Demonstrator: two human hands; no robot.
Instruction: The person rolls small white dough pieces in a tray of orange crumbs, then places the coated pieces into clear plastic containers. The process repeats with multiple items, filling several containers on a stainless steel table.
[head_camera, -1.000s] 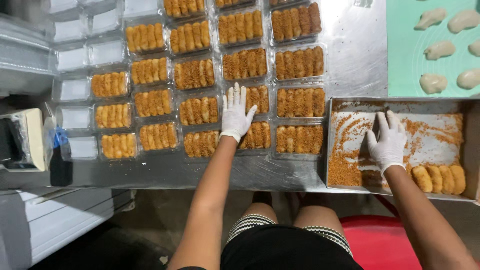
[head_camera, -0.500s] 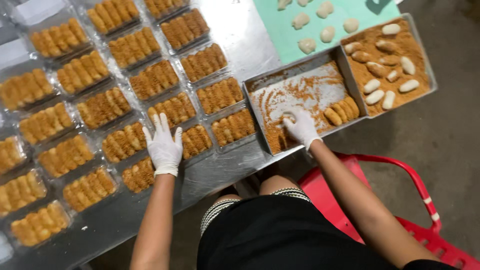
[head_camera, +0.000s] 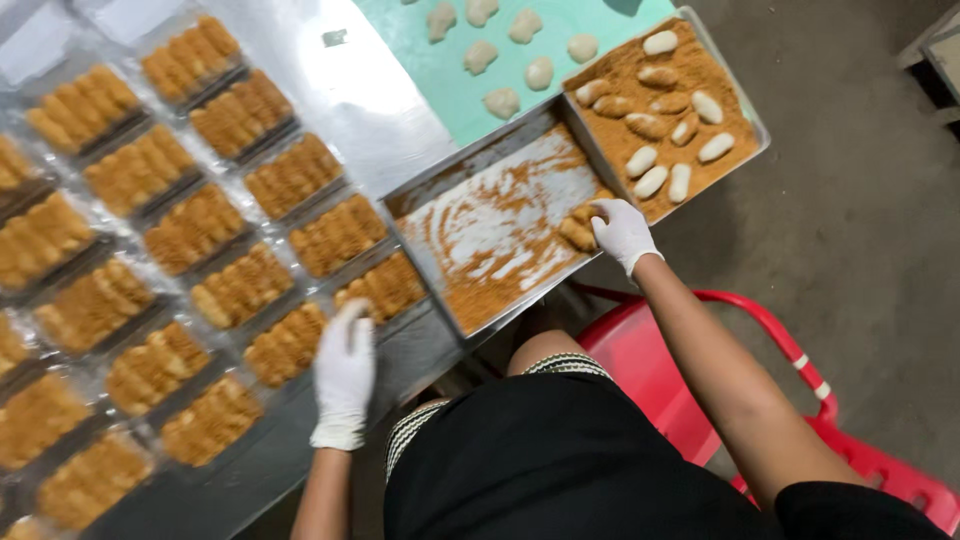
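From the head camera, my right hand (head_camera: 622, 232), in a white glove, sits at the near corner of the metal tray (head_camera: 470, 175), fingers curled down onto the small row of breaded pieces (head_camera: 580, 228) resting in the crumbs; I judge it is closing on 1 of them, though I cannot tell if any is lifted. My left hand (head_camera: 344, 372), also gloved, lies flat and spread, holding nothing, on the steel table (head_camera: 360, 90) beside the nearest clear pack (head_camera: 288, 343) of coated sticks, probably steadying it for filling. The packs run in rows so each gets an equal set. The second crumb tray (head_camera: 720, 70) holds pale uncoated pieces, close to the green board (head_camera: 440, 70) of raw dough lumps.

Against 0.5 s ago, the view has swung further; the right hand has moved from the tray's middle to the breaded row, and the left has slid nearer the table edge.
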